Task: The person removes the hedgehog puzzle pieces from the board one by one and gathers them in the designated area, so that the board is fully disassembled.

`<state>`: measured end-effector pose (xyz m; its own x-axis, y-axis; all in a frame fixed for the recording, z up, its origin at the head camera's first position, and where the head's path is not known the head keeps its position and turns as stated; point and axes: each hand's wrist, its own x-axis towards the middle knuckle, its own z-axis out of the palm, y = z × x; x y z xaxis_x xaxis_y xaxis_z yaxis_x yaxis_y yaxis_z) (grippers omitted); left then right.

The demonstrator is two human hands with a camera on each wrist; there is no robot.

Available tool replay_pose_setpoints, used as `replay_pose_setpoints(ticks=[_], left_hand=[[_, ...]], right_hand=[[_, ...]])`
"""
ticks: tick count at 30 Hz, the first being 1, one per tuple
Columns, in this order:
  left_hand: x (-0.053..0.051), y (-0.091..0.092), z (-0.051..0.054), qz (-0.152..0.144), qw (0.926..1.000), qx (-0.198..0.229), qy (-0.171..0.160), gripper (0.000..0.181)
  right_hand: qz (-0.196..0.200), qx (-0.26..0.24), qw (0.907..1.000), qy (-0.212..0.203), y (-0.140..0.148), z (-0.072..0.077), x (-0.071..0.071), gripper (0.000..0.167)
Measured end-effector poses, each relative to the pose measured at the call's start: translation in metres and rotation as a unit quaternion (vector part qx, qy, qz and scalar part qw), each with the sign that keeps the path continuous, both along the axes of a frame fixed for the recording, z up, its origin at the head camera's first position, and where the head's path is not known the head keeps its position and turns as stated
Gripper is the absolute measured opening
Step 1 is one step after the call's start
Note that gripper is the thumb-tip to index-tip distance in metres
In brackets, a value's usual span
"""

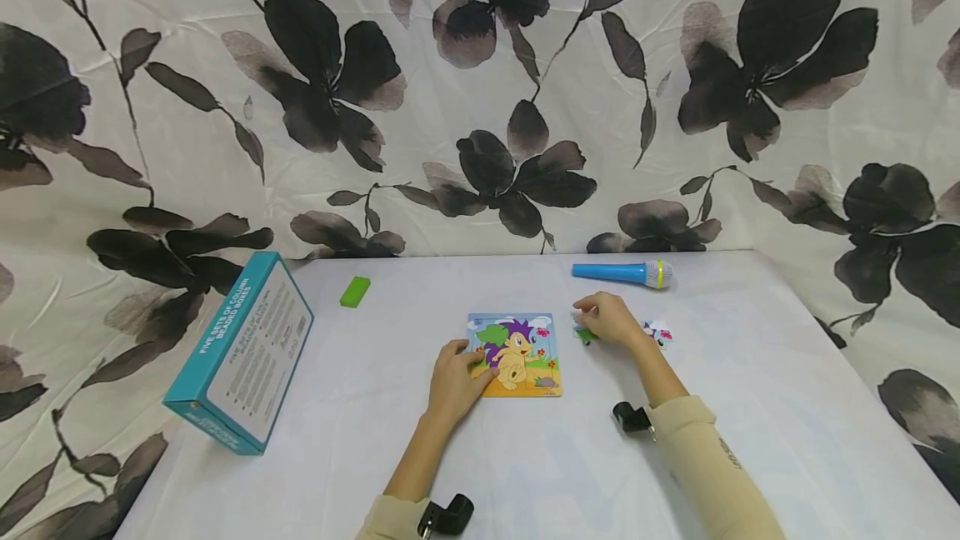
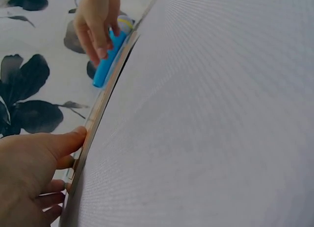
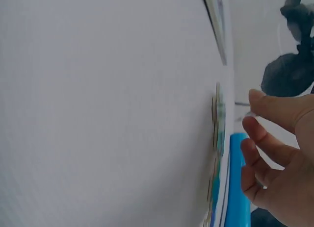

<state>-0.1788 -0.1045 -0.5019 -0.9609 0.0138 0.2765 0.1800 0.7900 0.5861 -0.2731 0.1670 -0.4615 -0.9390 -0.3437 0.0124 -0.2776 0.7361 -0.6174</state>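
Observation:
A colourful jigsaw puzzle board (image 1: 528, 361) with a purple-spiked hedgehog picture lies flat on the white table. My left hand (image 1: 455, 382) rests over its left side, thumb and fingertips touching the top, as the left wrist view also shows. My right hand (image 1: 609, 319) hovers over loose puzzle pieces (image 1: 657, 332) right of the board. Seen from the right wrist, its fingers (image 3: 260, 138) curve loosely with the thumb close to the index finger. No piece is plainly visible between them. More pieces (image 3: 218, 119) lie on the table below that hand.
Behind the pieces lies a blue toy microphone (image 1: 611, 272). A green block (image 1: 355, 292) sits at the back left. Farther left stands a teal box (image 1: 243, 357) with printed white panels. Floral cloth (image 1: 510, 98) hangs behind the table (image 1: 555, 473).

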Motion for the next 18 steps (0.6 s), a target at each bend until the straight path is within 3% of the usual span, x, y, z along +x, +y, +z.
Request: replay_pose_setpoints(ticks=[6,11,18], left_hand=[[-0.001,0.001,0.0,-0.002,1.0,-0.001,0.003,0.037],[-0.001,0.001,-0.001,-0.003,1.0,0.0,0.004,0.037],[-0.001,0.0,0.0,-0.001,1.0,0.006,-0.005,0.038]], right_hand=[[0.019,-0.028,0.9994,0.0,-0.022,-0.005,0.01,0.032],[0.029,-0.021,0.9992,-0.018,-0.039,-0.007,0.016,0.037],[0.081,0.009,0.9966,-0.016,-0.053,-0.008,0.02,0.041]])
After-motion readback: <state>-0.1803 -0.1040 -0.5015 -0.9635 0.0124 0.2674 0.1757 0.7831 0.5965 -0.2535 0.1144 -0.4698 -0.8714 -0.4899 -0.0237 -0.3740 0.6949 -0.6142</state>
